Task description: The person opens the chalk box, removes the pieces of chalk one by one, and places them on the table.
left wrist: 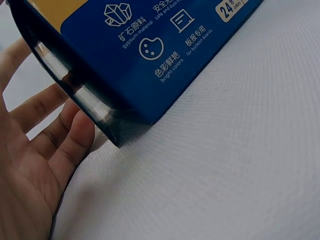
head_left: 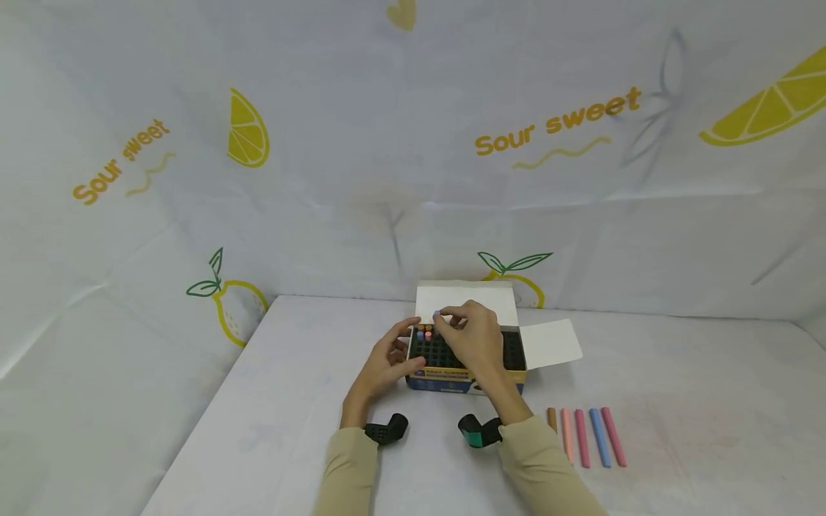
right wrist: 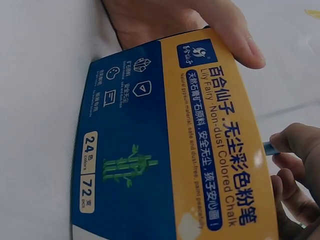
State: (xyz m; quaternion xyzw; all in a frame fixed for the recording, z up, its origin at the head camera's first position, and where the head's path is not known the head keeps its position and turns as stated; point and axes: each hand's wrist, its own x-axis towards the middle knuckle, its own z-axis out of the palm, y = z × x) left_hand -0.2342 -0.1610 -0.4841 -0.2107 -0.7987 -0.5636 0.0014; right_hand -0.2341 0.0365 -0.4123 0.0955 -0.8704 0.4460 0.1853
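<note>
A blue-and-yellow chalk box (head_left: 445, 385) stands with its lid up at the back of the table, a black holder with rows of holes inside. My left hand (head_left: 385, 364) holds the box's left end, thumb at the front rim and fingers by the side and back. Between thumb and index finger, my right hand (head_left: 474, 337) pinches a blue chalk stick (head_left: 437, 314) over the box's back left part; the stick's end (right wrist: 270, 149) also shows in the right wrist view. Several chalks, including a pink one (head_left: 429, 336), stand in the left holes. My right hand hides some of the holder.
Several loose chalk sticks (head_left: 598, 437) lie in a row right of my right forearm, brown, pink and blue. A white side flap (head_left: 551, 344) sticks out to the right of the box. Behind the box rises a white printed cloth (head_left: 361, 244).
</note>
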